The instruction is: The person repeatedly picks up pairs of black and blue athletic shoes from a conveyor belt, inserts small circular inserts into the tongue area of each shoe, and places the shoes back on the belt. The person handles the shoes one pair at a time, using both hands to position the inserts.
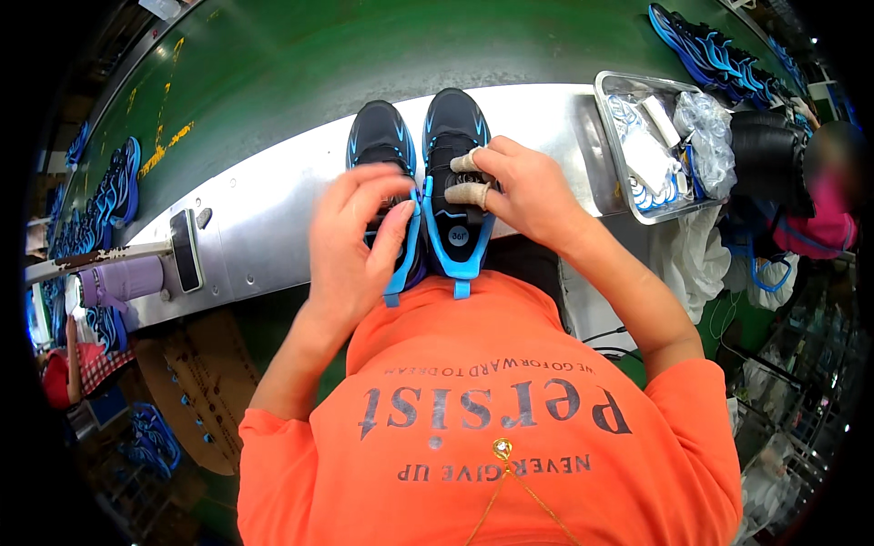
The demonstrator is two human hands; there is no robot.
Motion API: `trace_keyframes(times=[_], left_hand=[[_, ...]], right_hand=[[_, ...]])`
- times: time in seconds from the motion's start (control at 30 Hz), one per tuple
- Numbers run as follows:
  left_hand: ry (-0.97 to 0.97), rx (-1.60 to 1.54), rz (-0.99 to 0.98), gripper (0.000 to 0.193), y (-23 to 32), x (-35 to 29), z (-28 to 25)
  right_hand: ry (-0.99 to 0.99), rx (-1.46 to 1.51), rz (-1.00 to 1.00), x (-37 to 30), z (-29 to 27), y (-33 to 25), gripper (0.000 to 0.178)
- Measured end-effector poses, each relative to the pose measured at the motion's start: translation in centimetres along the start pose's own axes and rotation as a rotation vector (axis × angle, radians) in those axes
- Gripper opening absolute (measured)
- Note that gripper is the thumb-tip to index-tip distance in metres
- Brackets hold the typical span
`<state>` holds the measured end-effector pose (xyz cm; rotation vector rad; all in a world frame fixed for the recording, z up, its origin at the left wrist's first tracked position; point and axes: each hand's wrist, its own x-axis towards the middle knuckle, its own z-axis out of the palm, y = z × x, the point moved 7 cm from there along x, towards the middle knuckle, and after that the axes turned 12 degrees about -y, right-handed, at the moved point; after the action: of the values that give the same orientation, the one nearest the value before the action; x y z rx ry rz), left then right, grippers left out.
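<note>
Two black sneakers with blue trim stand side by side at the metal edge, toes away from me and heels toward my body. My right hand [521, 189] is on the right sneaker [452, 116], its covered thumb and a covered finger bent over the tongue and lacing. Pale finger covers [468, 194] wrap those fingertips. Over the collar of the left sneaker [377, 130] is my left hand [353, 238], its fingers curled and smeared by motion. Whether it holds anything I cannot tell. Blue pull tabs show at both heels.
A metal tray [628, 136] of plastic bags and small parts stands at right. A phone [186, 250] and a purple cup [127, 278] are at left. The green belt [300, 55] carries more sneakers [715, 53] at far right. Another person sits at the right edge.
</note>
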<state>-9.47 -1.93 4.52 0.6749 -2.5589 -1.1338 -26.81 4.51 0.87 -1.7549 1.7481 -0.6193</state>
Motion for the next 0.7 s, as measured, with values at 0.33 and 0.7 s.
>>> trace_keyframes(times=[0.33, 0.7], left_hand=[[-0.239, -1.437, -0.673, 0.029, -1.0, -1.1, 10.1], [-0.150, -1.520, -0.668, 0.024, -2.1, -1.0, 11.3]], right_hand=[[-0.059, 0.077, -0.086, 0.4, -0.4, -0.2, 0.033], [-0.105, 0.134, -0.134, 0.6, -0.4, -0.2, 0.031]])
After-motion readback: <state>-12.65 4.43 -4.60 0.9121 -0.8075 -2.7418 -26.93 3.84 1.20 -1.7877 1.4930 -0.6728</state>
